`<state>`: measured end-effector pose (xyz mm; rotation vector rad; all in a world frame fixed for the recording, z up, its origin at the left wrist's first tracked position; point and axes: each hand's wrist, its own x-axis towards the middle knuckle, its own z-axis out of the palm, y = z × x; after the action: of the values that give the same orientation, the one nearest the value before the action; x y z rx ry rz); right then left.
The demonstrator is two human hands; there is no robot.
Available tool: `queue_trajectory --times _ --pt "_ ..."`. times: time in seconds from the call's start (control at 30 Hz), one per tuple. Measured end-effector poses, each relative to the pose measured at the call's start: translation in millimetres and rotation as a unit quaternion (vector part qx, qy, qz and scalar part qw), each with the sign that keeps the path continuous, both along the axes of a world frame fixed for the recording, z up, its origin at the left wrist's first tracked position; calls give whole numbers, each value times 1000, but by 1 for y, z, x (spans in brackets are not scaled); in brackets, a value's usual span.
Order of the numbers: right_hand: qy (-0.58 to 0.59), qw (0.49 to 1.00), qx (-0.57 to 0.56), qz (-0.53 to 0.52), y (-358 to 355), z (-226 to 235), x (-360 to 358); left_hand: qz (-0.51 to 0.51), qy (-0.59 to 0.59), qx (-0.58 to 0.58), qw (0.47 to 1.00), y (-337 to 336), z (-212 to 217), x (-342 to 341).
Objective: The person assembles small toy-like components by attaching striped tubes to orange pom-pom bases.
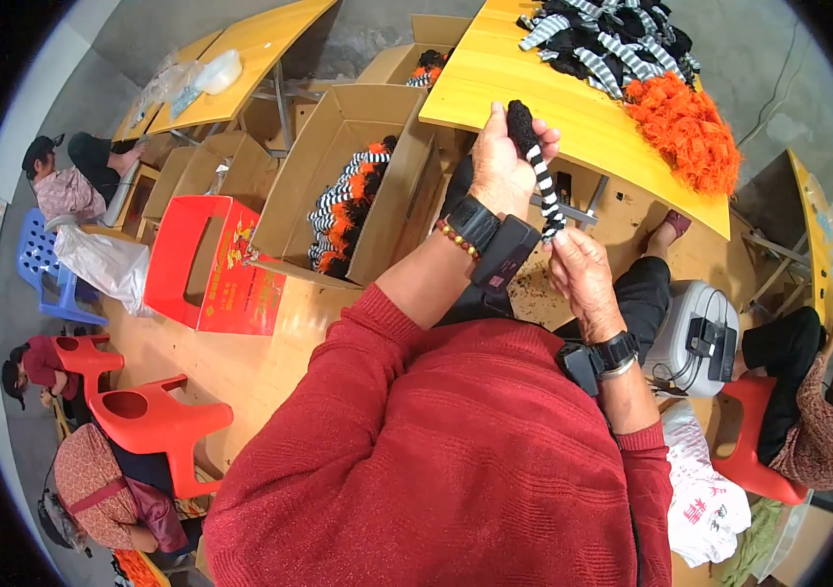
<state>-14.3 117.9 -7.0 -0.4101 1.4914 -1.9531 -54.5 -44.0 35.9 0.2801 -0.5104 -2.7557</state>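
Note:
A slim knitted tube [541, 179], black at its far end and striped black and white below, stretches between my two hands. My left hand [506, 164] is closed around its upper part, with the black tip poking out past the thumb. Lower down and to the right, my right hand [583, 272] pinches the striped end between thumb and fingers. Just beyond, a yellow table [524, 93] bears a heap of black and grey-striped knitted pieces [612, 44] and a pile of fluffy orange yarn tufts [687, 132].
Left of my hands stands an open cardboard box [284, 176] holding striped, orange and black knitted pieces [348, 210]. Nearby are a red carton [230, 284], red stools [157, 421] and a blue chair [49, 259]. Several people sit around the room. A grey case [700, 333] stands at my right.

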Motion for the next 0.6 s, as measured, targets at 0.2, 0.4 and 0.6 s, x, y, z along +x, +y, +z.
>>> queue_trajectory --times 0.2,0.4,0.6 --pt "-23 999 -19 -15 -12 4 0 36 -95 -25 995 7 5 0" --pt "17 998 51 29 17 11 -3 38 57 -189 980 -18 -24 17" --pt "70 989 122 45 40 30 -10 17 40 -514 857 -45 9 47"
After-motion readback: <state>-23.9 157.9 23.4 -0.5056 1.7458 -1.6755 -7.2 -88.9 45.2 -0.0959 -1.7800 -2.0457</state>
